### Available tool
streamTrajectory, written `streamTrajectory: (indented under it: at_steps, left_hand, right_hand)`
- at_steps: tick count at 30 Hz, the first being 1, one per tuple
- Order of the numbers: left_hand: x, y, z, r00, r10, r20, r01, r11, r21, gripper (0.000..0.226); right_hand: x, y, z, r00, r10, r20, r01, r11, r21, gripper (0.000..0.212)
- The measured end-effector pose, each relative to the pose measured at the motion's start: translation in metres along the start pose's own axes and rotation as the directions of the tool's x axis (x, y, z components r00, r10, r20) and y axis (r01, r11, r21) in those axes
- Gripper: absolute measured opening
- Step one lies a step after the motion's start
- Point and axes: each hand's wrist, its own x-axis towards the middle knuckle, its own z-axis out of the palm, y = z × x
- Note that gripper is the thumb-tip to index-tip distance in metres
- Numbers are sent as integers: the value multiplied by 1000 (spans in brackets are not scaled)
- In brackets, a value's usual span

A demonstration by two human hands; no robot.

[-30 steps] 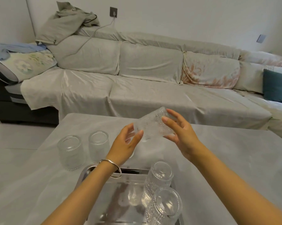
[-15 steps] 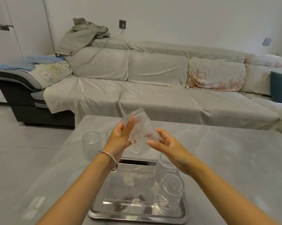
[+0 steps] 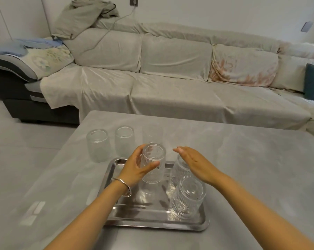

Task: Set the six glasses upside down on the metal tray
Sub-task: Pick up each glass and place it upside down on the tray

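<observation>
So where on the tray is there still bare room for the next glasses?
The tray's left side is bare, from the glass in the left hand to the near rim. The right side is crowded: two glasses stand there, one under the right hand.

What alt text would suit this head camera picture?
The left hand holds a ribbed clear glass upside down over a shiny metal tray that bears two inverted glasses. The open right hand hovers beside it; three glasses wait on the grey table.

Metal tray [image 3: 114, 164] lay on the table [image 3: 243, 159], lower centre of frame. On the tray: two inverted glasses [image 3: 187, 197] at right, one behind the other; a third glass [image 3: 153, 163] at left. Three glasses [image 3: 98, 145] stood on the table behind the tray, upper left of it. Sofa [image 3: 170, 78] ran behind the table.
</observation>
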Motion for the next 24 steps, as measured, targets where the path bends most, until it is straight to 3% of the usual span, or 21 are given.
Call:
streamTrajectory:
  at_steps: [11, 24]
  left_hand:
    - [3, -23, 18, 999, 22, -30, -22, 999, 23, 67]
    - [1, -22, 25, 1000, 21, -11, -20, 1000, 17, 63]
  right_hand:
    - [0, 15, 20, 995, -64, -71, 53, 988, -145, 47]
    - [-4, 10, 19, 993, -87, -80, 75, 987, -142, 45]
